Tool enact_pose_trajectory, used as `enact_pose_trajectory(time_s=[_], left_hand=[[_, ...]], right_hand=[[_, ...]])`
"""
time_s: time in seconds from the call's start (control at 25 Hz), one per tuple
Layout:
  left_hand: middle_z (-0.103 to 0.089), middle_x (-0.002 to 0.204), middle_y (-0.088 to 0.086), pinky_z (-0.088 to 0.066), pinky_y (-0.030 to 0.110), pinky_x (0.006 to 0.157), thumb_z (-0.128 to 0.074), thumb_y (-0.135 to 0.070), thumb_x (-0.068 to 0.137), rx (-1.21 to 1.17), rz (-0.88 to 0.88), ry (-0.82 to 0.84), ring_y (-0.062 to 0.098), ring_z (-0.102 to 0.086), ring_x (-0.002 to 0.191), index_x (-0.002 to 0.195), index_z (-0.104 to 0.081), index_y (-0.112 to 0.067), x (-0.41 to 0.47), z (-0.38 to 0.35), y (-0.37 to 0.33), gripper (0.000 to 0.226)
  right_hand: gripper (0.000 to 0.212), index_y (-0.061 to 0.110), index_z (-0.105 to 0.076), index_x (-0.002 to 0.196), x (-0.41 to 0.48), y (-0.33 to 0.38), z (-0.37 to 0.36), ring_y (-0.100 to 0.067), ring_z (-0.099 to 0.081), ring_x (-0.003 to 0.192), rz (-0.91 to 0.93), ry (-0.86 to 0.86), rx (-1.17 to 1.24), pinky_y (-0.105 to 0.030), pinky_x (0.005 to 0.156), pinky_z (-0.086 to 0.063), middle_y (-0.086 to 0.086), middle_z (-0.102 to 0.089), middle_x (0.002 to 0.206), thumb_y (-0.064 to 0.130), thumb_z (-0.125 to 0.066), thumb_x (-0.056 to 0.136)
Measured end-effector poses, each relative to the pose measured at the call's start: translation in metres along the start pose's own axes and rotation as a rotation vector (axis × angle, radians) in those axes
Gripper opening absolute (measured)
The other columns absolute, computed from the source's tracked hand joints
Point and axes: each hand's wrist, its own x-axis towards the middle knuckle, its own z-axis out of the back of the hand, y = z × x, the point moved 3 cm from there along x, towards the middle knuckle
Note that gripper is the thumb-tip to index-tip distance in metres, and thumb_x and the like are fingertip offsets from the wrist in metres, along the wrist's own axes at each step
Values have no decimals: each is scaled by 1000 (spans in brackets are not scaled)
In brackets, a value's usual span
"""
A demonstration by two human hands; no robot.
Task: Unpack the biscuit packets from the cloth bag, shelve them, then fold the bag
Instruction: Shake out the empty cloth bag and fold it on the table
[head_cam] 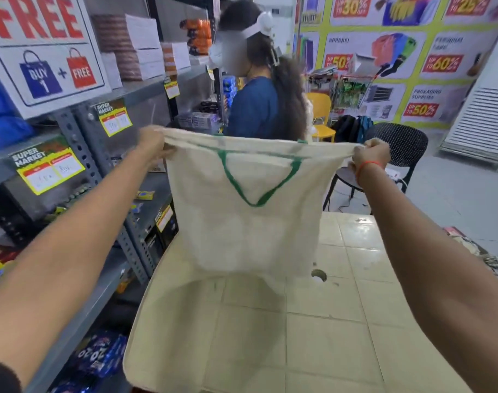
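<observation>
Cream table [327, 336], cloth bag [242, 222] above, left hand [152, 144], right hand [371, 156] gripping corners

cloth bag [247, 217] above table [341, 321], shelves [80, 131] left

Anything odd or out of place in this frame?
Minor only: loose packets lie scattered flat on the grey shelf left of the cloth bag, not stacked. The left hand and right hand hold the bag taut; no visible damage.
</observation>
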Motion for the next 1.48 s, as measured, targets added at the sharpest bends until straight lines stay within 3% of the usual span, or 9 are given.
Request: enact_pose_trajectory(time_s=[0.2, 0.32, 0.52, 0.64, 0.8, 0.92, 1.08, 1.28, 1.48], left_hand=[[-62, 120, 19, -58, 45, 83, -35, 3, 93, 284, -303, -115, 31, -64, 98, 121, -61, -7, 9, 14, -10, 39], [-67, 103, 25, -58, 39, 61, -43, 7, 91, 748, -103, 167, 29, -69, 65, 114, -62, -2, -1, 21, 40, 31], [-73, 105, 23, -53, 22, 47, -37, 0, 96, 1275, 339, 832, 16, -72, 64, 107, -62, -3, -51, 38, 137, 27], [-67, 118, 26, -57, 24, 54, -42, 1, 95, 1333, 535, 1075, 17, -74, 74, 111, -62, 2, -85, 40, 201, 26], [-66, 122, 21, -58, 23, 62, -46, -5, 96, 1439, 715, 1263, 24, -68, 110, 119, -61, 4, -115, 48, 265, 28], [-65, 123, 17, -57, 19, 61, -46, -9, 97, 1404, 840, 1374, 13, -70, 101, 122, -60, 2, -116, 56, 285, 30], [-78, 98, 9, -59, 20, 57, -50, -14, 97, 1059, 926, 1169, 8, -75, 78, 111, -61, -8, -84, 60, 296, 19], [-79, 79, 5, -59, 21, 54, -62, -19, 91, 507, 874, 728, 9, -75, 67, 114, -60, -4, -24, 31, 307, 28], [-77, 65, 0, -59, 18, 52, -66, -25, 88, 415, 721, 580, 4, -70, 53, 102, -62, -7, 21, -29, 315, 24]], right_hand=[[32, 13, -50, 63, -8, 24, 11, -25, -48, 80, 398, -196, -238, -25, 71, -35, -14, -45, 98, -10, -34, 78], [27, -4, -68, 88, -7, -14, 4, -42, -53, 105, 572, 115, -832, -36, 77, -42, -25, -60, 100, -5, -42, 87], [34, 7, -58, 123, -28, -133, 35, -33, -66, 94, -118, 926, -1268, -47, 74, -61, -11, -60, 103, 4, -47, 92], [37, 11, -53, 125, -41, -200, 67, -28, -66, 76, -438, 1033, -1278, -42, 64, -62, -16, -61, 98, 0, -43, 91], [33, 2, -58, 120, -52, -263, 98, -26, -63, 81, -657, 1052, -1319, -44, 100, -51, -15, -60, 105, 7, -48, 89], [23, 2, -63, 107, -65, -278, 105, -22, -68, 65, -849, 1171, -1198, -33, 76, -61, -15, -65, 97, 10, -52, 88], [17, 4, -63, 96, -50, -281, 101, -16, -56, 44, -880, 956, -883, -21, 45, -53, -11, -59, 78, 19, -58, 91], [7, 6, -53, 93, -13, -286, 67, -17, -44, 55, -756, 578, -545, -14, 34, -45, -7, -44, 67, 13, -52, 92], [14, 12, -45, 107, 25, -301, 22, -16, -54, 70, -733, 430, -304, -17, 38, -53, -11, -50, 106, 9, -49, 94]])
